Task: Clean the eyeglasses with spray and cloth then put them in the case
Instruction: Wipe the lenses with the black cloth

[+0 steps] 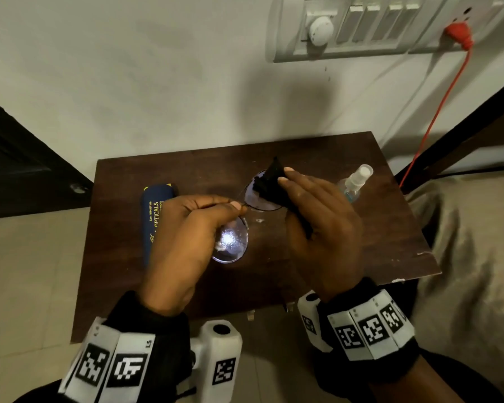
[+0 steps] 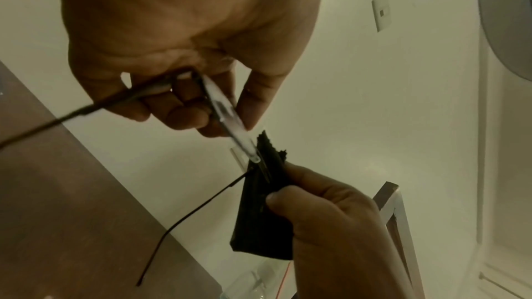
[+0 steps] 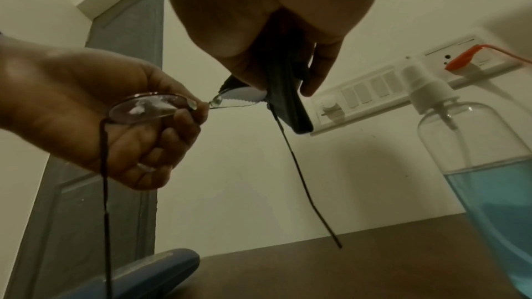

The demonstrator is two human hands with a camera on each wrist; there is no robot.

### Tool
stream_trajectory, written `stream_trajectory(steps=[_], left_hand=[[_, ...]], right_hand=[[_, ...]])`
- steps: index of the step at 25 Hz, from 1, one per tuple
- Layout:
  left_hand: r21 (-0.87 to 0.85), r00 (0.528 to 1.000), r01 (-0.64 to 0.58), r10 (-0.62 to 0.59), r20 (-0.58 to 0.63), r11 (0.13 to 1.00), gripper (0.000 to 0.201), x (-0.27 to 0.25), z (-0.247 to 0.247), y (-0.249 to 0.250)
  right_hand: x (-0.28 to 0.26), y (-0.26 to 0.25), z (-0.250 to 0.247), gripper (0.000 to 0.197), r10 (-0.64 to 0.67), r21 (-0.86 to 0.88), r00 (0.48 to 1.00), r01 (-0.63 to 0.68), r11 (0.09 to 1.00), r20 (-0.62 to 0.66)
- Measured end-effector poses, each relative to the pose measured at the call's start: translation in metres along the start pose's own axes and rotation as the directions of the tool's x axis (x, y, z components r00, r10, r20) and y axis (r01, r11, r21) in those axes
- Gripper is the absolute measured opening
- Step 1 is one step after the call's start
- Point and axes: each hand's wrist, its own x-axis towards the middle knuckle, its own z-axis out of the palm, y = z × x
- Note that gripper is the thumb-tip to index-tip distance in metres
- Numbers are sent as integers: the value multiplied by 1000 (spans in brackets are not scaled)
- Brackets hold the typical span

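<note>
Thin-framed eyeglasses point(image 1: 230, 241) hang above the small dark wooden table point(image 1: 186, 167), arms unfolded and dangling. My left hand point(image 1: 186, 228) pinches the frame near the bridge, beside the near lens point(image 3: 144, 110). My right hand point(image 1: 317, 219) grips a black cloth point(image 1: 269, 181) folded over the far lens point(image 1: 256, 199), thumb on one side and fingers on the other. In the left wrist view the cloth point(image 2: 259, 213) wraps the lens edge. The spray bottle point(image 1: 355, 181) with blue liquid stands at the right. The dark blue glasses case point(image 1: 154, 210) lies shut at the left.
The table stands against a pale wall with a switch panel point(image 1: 390, 27) and a red plug and cord point(image 1: 437, 112) running down at the right. A dark door point(image 1: 26, 158) is at the left, and beige fabric point(image 1: 463, 242) lies to the right of the table.
</note>
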Motion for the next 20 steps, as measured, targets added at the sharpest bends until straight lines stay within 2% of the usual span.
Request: stream_trajectory(steps=[4, 6, 7, 9, 11, 14, 16, 18, 20], left_hand=[[-25, 989, -64, 67, 131, 998, 24, 4, -2, 3], [-11, 992, -112, 113, 50, 994, 21, 8, -4, 3], [-9, 993, -119, 119, 19, 993, 21, 9, -4, 3], [-12, 994, -102, 102, 50, 995, 21, 7, -3, 3], [5, 992, -95, 94, 81, 995, 17, 6, -2, 2], [16, 977, -124, 120, 174, 992, 22, 5, -1, 1], [6, 981, -131, 129, 143, 991, 23, 5, -1, 2], [15, 987, -119, 116, 109, 993, 23, 5, -2, 3], [15, 981, -115, 111, 158, 993, 26, 4, -3, 4]], right_hand=[[-8, -4, 6, 36, -119, -20, 987, 122, 992, 112], [-10, -3, 9, 36, -150, -29, 977, 156, 987, 149], [-9, -2, 10, 37, -127, -47, 980, 135, 990, 153], [-5, 1, 10, 39, -42, -85, 989, 54, 995, 142], [-2, 0, 11, 41, -17, -79, 989, 28, 996, 144], [-6, -4, 10, 39, -134, -2, 971, 137, 991, 199], [-6, -1, 7, 36, -188, 18, 963, 188, 982, 194], [-4, 4, 5, 35, -138, -39, 980, 145, 989, 142], [-1, 5, 6, 38, -52, -93, 993, 62, 994, 104]])
